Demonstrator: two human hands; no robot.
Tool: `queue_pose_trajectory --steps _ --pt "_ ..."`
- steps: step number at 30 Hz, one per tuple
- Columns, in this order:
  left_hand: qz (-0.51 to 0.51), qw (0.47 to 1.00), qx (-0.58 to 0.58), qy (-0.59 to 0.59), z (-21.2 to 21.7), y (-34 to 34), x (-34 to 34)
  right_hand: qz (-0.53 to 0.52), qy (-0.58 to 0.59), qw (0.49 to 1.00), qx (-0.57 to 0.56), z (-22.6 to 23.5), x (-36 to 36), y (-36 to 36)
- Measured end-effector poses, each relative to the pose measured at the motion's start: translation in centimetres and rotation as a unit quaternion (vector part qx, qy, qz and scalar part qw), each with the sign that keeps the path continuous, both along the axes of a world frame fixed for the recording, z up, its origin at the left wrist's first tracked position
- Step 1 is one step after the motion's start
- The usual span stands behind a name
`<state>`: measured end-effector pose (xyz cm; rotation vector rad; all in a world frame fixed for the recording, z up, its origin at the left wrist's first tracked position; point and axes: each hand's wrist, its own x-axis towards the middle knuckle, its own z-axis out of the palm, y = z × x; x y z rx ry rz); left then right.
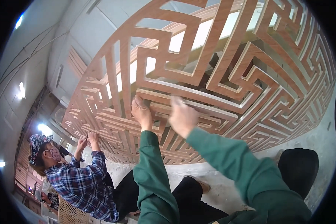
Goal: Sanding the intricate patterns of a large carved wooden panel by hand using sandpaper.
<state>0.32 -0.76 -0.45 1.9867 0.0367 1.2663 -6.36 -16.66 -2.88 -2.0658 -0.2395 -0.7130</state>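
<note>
While both green-sleeved arms reach up, the left hand (142, 112) presses its fingertips on a bar of the wooden lattice panel (227, 74), and the blurred right hand (182, 116), grip unclear, rubs beside it; finishing seems underway, needing steady strokes along that bar.

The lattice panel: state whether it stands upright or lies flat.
Upright: the lattice panel rises before the person, the left hand and right hand pressed against its face.
</note>
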Motion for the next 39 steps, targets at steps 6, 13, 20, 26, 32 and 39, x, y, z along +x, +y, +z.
queue_pose_trajectory --steps 6,13,20,26,32,39 --pt "-0.023 1.000 0.018 0.009 0.0 0.5 -0.6 0.034 -0.059 0.997 -0.033 0.2 1.3 0.7" --pt "0.025 0.999 0.027 0.010 0.2 -0.1 -1.0 -0.030 -0.019 0.999 -0.027 -6.2 -0.9 -7.4" --pt "-0.002 0.999 0.015 0.045 0.7 0.5 -0.2 0.047 -0.022 0.998 0.022 6.1 2.0 4.2" --pt "0.023 0.998 0.064 0.016 0.8 1.5 -1.3 0.030 -0.154 0.987 -0.044 -0.5 0.4 -0.5" --pt "0.027 0.998 0.055 0.023 0.9 0.2 -1.3 0.077 -0.105 0.991 -0.019 1.1 1.6 -0.7" --pt "0.014 0.998 0.051 0.029 0.6 0.5 -1.2 0.108 -0.056 0.993 -0.004 6.5 1.6 4.2"
